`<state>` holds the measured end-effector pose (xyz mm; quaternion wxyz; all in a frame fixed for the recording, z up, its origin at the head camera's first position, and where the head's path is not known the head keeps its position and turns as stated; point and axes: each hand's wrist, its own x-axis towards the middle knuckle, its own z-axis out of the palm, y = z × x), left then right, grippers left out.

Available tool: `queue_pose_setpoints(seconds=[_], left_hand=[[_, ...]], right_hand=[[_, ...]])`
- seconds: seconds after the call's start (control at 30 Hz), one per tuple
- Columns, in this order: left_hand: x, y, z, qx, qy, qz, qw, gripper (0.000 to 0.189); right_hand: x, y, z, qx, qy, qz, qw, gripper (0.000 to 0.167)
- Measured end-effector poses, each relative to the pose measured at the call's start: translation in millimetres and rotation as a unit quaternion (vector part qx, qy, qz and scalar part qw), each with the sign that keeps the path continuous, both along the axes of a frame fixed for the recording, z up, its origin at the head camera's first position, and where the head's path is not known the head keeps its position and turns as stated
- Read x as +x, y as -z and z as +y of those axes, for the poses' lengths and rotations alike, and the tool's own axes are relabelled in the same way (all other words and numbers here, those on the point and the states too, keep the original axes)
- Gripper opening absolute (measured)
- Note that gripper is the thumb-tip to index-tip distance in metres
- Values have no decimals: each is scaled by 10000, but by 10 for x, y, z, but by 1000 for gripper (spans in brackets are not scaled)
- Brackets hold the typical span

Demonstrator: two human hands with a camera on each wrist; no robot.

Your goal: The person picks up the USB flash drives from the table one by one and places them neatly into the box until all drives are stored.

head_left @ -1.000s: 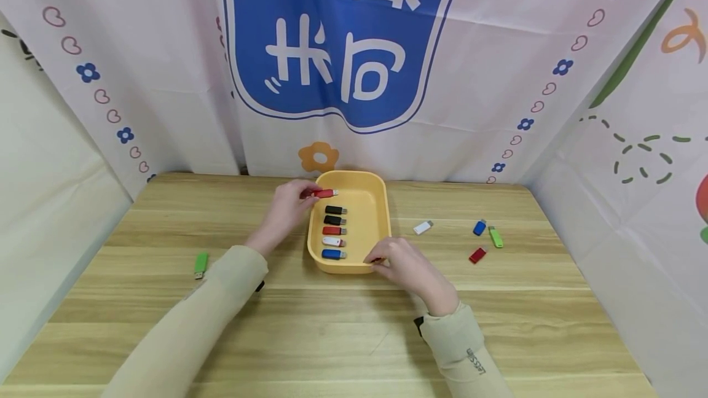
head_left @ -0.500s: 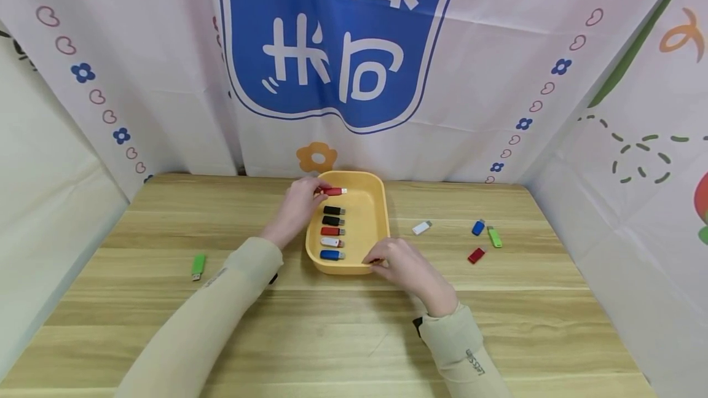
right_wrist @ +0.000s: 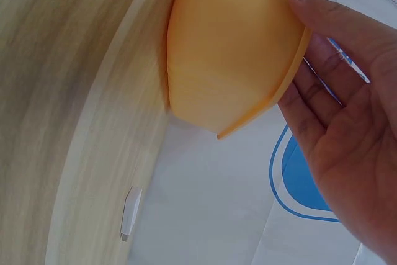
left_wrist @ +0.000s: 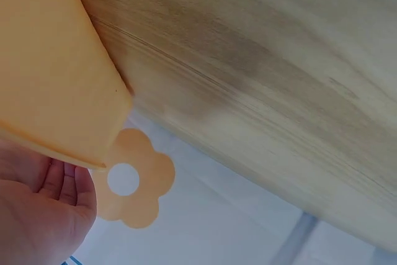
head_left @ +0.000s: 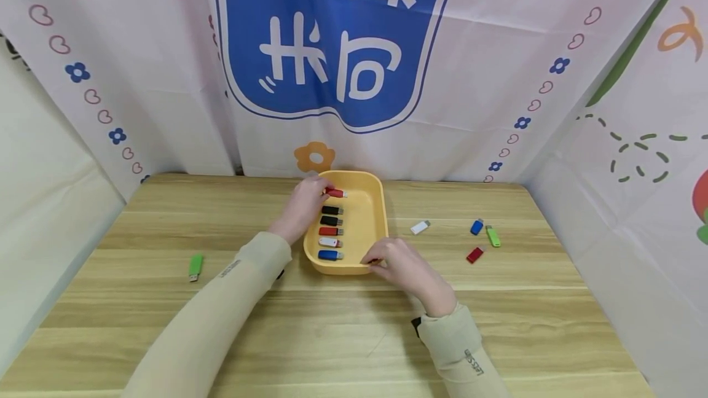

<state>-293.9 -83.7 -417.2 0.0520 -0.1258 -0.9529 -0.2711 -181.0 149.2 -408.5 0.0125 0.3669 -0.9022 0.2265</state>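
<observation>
A yellow tray (head_left: 381, 201) stands on the table. Inside, along its left side, several USB sticks lie in a column: two black ones (head_left: 332, 210), a red one (head_left: 327, 231), a white one (head_left: 327, 242) and a blue one (head_left: 327, 255). At the tray's far left corner my left hand (head_left: 304, 201) pinches another red USB stick (head_left: 335, 193), its metal plug pointing right. My right hand (head_left: 406, 266) grips the near right corner of the tray, thumb on the outer wall and fingers over the rim in the right wrist view. A dark red sliver shows under those fingers.
Right of the tray lie a white USB stick (head_left: 420, 227), a blue one (head_left: 477, 226), a light green one (head_left: 493, 236) and a dark red one (head_left: 474, 255). A green USB stick (head_left: 195, 268) lies at left. A printed curtain (head_left: 265, 146) hangs behind the table.
My left hand has moved right with the red USB stick, from over the tray's left rim to inside its far left corner. My right hand stays at the near right corner.
</observation>
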Motion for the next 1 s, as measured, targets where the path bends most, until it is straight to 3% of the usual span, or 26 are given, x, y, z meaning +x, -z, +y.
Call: queue_pose_setpoints(seconds=[0.3, 0.5, 0.67, 1.0], left_hand=[[-56, 42, 37, -829, 129, 596, 9947, 16], [-135, 76, 62, -1440, 120, 877, 9856, 17], [-189, 86, 109, -2039, 138, 1088, 9728, 16], [-243, 105, 161, -2844, 105, 858, 9548, 12]], right_hand=[[-7, 17, 2, 11, 16, 7, 10000, 11], [-7, 17, 7, -8, -33, 21, 10000, 11], [-14, 28, 17, -51, -24, -1, 10000, 12], [-27, 54, 14, -74, 21, -6, 10000, 12]])
